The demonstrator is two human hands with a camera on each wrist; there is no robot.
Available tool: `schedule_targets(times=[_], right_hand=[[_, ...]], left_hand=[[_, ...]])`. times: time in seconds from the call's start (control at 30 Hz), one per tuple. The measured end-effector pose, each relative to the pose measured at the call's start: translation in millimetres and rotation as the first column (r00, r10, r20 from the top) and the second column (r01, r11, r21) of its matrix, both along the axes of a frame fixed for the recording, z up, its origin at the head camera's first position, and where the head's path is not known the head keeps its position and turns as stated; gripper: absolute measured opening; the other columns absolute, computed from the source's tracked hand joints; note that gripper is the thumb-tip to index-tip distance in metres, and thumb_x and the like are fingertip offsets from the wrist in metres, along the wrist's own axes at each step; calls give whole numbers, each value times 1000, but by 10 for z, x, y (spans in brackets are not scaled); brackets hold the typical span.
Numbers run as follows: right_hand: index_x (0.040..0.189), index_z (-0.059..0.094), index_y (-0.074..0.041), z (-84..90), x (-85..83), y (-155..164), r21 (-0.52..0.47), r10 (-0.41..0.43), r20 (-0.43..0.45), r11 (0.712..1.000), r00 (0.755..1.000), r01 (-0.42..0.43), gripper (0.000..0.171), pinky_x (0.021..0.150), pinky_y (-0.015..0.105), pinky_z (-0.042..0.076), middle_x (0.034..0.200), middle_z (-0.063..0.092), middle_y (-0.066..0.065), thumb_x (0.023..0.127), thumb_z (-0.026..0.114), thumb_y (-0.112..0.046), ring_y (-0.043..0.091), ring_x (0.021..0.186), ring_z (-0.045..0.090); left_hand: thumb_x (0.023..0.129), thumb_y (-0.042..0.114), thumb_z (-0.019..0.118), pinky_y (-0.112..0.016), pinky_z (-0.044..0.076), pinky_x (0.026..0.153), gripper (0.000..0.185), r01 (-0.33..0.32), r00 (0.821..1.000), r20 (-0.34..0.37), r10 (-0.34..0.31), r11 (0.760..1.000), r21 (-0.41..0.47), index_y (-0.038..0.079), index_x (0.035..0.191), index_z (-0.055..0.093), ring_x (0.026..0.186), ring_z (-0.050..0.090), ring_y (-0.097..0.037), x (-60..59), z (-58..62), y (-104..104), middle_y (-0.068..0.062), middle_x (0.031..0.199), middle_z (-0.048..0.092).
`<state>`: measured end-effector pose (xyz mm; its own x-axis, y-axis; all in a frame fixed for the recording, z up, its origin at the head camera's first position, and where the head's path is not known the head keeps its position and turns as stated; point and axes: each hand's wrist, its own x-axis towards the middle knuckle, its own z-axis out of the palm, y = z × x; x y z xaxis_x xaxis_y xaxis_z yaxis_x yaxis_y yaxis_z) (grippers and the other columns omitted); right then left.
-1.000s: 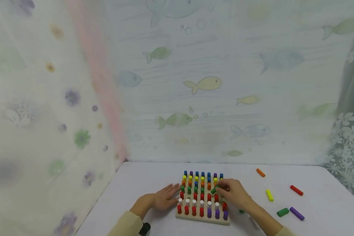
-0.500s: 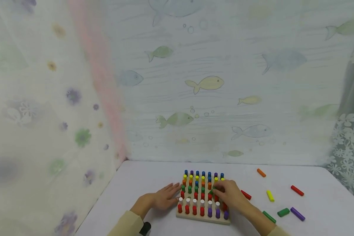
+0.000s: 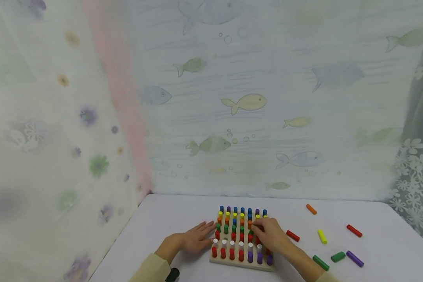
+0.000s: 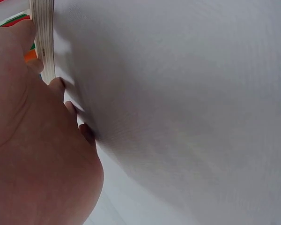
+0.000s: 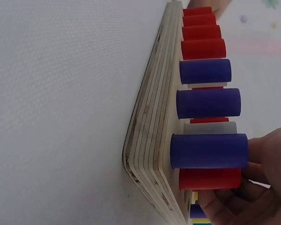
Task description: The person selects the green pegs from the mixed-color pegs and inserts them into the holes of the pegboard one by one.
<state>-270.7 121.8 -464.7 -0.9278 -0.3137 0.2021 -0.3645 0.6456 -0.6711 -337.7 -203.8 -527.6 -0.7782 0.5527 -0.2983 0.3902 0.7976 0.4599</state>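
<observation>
A wooden pegboard (image 3: 237,264) holds rows of coloured pegs on the white table. My right hand (image 3: 271,235) reaches over its right half and pinches a green peg (image 3: 251,232), mostly covered by the fingers, low at the board's green row. In the right wrist view the fingers curl behind a red peg (image 5: 210,179) and a purple peg (image 5: 209,151); the green peg is hidden there. My left hand (image 3: 196,238) lies with extended fingers along the board's left side. The left wrist view shows that hand (image 4: 37,136) against the board's edge (image 4: 44,33).
Loose pegs lie right of the board: red (image 3: 293,235), green (image 3: 320,262), another green (image 3: 338,257), purple (image 3: 355,258), yellow (image 3: 322,236), orange (image 3: 311,209) and a second red (image 3: 354,230). A fish-patterned curtain (image 3: 211,117) hangs behind the table.
My right hand has moved slightly left and down, bringing the green peg from tilted above the board down into the green row. The left hand has stayed put.
</observation>
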Motion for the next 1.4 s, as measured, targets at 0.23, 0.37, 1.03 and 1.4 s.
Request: schedule_targets(times=[0.23, 0.37, 1.03, 1.4], right_hand=[[106, 77, -5, 30, 12, -38, 15, -18, 20, 1000, 1000, 17, 14, 75, 32, 56, 91, 71, -3, 98, 68, -13, 13, 80, 58], [101, 78, -9, 14, 18, -80, 57, -34, 37, 998, 999, 32, 11, 68, 26, 51, 83, 67, -7, 97, 70, -16, 11, 75, 56], [104, 75, -7, 196, 155, 131, 55, 41, -9, 998, 999, -40, 11, 61, 22, 49, 85, 66, -8, 98, 69, -15, 9, 73, 55], [110, 72, -5, 414, 239, 696, 40, 108, -97, 994, 989, -105, 16, 67, 22, 52, 103, 71, -3, 98, 68, -15, 5, 84, 58]], left_hand=[[104, 60, 42, -55, 20, 125, 69, -6, 999, -46, 4, 999, -52, 30, 164, 26, 158, 15, -28, 231, 325, 121, 5, 170, 22], [103, 62, 44, -57, 19, 124, 70, -23, 999, -22, 22, 999, -40, 31, 163, 26, 158, 14, -28, 233, 300, 110, 5, 170, 22], [102, 64, 43, -57, 18, 125, 71, -19, 1000, -25, 18, 999, -34, 32, 163, 26, 158, 13, -27, 203, 222, 71, 6, 170, 22], [101, 66, 44, -59, 18, 124, 72, 2, 1000, -11, -2, 1000, -3, 34, 163, 26, 158, 12, -28, 66, 81, 30, 7, 170, 21]])
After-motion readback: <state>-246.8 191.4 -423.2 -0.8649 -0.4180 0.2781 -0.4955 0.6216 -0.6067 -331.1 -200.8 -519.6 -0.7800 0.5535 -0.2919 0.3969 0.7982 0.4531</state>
